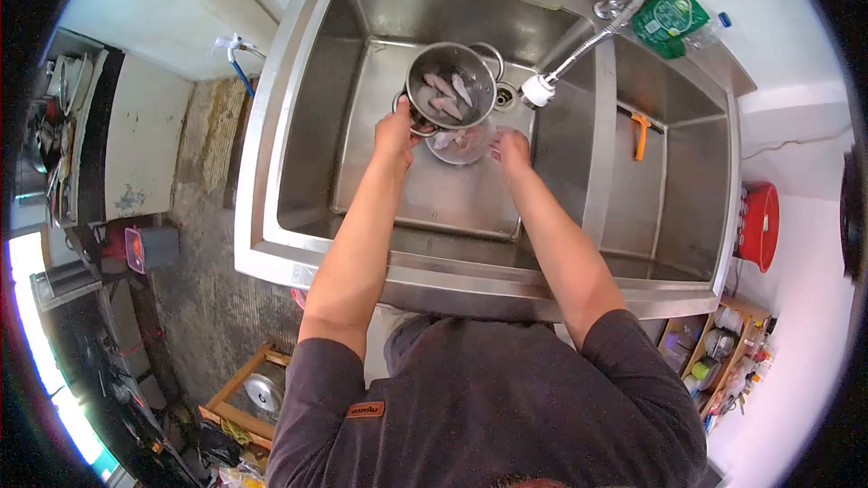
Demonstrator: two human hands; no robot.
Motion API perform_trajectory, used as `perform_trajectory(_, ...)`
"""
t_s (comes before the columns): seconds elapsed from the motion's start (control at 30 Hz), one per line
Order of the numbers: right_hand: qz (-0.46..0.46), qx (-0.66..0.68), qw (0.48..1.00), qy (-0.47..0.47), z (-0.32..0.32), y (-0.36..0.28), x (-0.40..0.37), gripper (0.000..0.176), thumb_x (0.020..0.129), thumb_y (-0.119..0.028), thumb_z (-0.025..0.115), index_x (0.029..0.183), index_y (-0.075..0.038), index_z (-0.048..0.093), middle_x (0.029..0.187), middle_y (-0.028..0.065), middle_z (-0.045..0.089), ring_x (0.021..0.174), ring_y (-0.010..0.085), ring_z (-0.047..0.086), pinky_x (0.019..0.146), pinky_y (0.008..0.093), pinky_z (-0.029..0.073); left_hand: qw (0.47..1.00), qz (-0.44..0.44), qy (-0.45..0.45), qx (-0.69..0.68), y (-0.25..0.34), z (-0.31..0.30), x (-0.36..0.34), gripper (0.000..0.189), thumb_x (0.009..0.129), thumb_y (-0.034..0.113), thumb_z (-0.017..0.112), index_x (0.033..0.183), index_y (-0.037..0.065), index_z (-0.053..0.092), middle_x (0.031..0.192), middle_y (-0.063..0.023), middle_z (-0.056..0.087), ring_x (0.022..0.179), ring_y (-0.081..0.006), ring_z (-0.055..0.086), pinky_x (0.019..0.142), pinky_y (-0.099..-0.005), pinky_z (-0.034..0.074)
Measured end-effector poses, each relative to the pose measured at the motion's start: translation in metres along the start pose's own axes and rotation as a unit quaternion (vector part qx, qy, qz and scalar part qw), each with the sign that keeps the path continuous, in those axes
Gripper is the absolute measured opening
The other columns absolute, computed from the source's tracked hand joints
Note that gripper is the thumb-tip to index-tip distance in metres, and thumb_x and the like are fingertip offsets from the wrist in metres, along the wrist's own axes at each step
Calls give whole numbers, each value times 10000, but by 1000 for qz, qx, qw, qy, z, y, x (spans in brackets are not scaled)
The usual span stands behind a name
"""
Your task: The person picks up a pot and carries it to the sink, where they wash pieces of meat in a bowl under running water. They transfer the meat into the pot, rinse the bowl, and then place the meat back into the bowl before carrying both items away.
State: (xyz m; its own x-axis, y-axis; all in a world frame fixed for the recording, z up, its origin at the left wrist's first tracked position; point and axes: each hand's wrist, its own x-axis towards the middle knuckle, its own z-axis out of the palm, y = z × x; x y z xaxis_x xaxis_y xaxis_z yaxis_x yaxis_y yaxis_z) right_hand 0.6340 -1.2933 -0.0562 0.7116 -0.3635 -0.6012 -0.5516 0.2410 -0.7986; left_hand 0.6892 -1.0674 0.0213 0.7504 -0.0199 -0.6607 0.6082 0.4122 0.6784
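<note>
left hand [395, 131] grips pot [423, 65] handle, handles lying near-left to far-right; right hand [511, 146] pinches bowl [470, 160].

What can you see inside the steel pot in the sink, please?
Several pale fish pieces lie in the steel pot, which the left hand grips. They cover part of its bottom, so whatever lies beneath them is hidden.

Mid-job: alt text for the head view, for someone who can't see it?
In a steel sink, the left hand grips the handle of a small metal pot holding pale fish pieces, while the right hand holds the rim of a clear bowl beside it. A flexible faucet hangs nearby.
</note>
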Motion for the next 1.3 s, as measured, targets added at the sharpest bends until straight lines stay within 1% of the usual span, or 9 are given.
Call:
perform_trajectory(0.23, 41, 46, 998, 18, -28, -49, -60, 450, 865, -259, 509, 1238, -13, 451, 1202, 162, 528, 955, 317, 608, 781, 411, 473, 996, -62, -59, -6, -33, 15, -8, 383, 1009, 304, 395, 1245, 3, 393, 1104, -187, 507, 927, -322, 614, 793, -416, 592)
perform_trajectory(0.33, 69, 37, 995, -67, -30, -64, -80, 438, 863, -245, 505, 1216, 6, 443, 1184, 201, 525, 929, 341, 612, 751, 431, 502, 992, -82, -97, 2, -39, 18, -13, 347, 1017, 284, 365, 1212, -2, 391, 1072, -183, 505, 920, -325, 613, 794, -421, 594)
perform_trajectory(0.47, 75, 9, 995, -59, -26, -74, -98, 411, 850, -175, 492, 1205, 23, 434, 1190, 229, 513, 906, 348, 632, 736, 453, 541, 988, -113, -107, 9, -40, 26, -35, 317, 1024, 263, 337, 1184, -5, 390, 1045, -180, 515, 922, -322, 611, 799, -431, 596)
perform_trajectory(0.57, 69, -22, 996, -59, -33, -63, -96, 398, 865, -198, 505, 1216, -14, 477, 1102, 212, 593, 833, 320, 663, 674, 395, 580, 988, -117, -100, 10, -39, 25, -49, 297, 1024, 245, 330, 1184, 5, 399, 1054, -173, 508, 944, -319, 606, 801, -435, 597)
perform_trajectory(0.63, 89, 1, 984, -157, -39, -56, -92, 368, 888, -171, 488, 1226, -27, 505, 1042, 200, 637, 788, 301, 682, 642, 365, 586, 988, -119, -97, 9, -39, 24, -55, 294, 1024, 238, 326, 1190, 6, 399, 1054, -168, 505, 946, -317, 605, 801, -436, 597)
perform_trajectory(0.73, 57, -15, 988, -143, -35, -47, -87, 357, 904, -151, 472, 1240, -41, 520, 1018, 185, 652, 772, 281, 685, 614, 342, 583, 989, -114, -86, 39, -41, 25, -61, 302, 1021, 232, 336, 1209, 1, 389, 1048, -161, 507, 949, -312, 604, 807, -433, 598)
perform_trajectory(0.87, 50, -30, 988, -146, -31, -48, -88, 361, 914, -164, 473, 1252, -42, 509, 1044, 173, 649, 750, 260, 687, 598, 324, 584, 991, -95, -65, 73, -41, 23, -56, 317, 1011, 245, 381, 1184, -16, 425, 1024, -147, 527, 918, -310, 624, 805, -436, 597)
perform_trajectory(0.93, 44, -20, 989, -139, -29, -48, -87, 416, 866, -89, 441, 1265, 21, 476, 1026, 179, 654, 804, 280, 688, 694, 365, 597, 988, -83, -65, 110, -41, 18, -54, 319, 1008, 252, 396, 1168, -21, 441, 1016, -143, 533, 902, -312, 633, 796, -439, 598)
perform_trajectory(1.3, 11, -70, 988, -140, -26, -56, -88, 378, 946, -126, 394, 1299, 6, 426, 1074, 189, 626, 783, 285, 688, 620, 351, 612, 990, -59, -73, 108, -39, 9, -65, 332, 935, 207, 571, 1120, -55, 488, 1033, -153, 581, 877, -270, 648, 745, -426, 601)
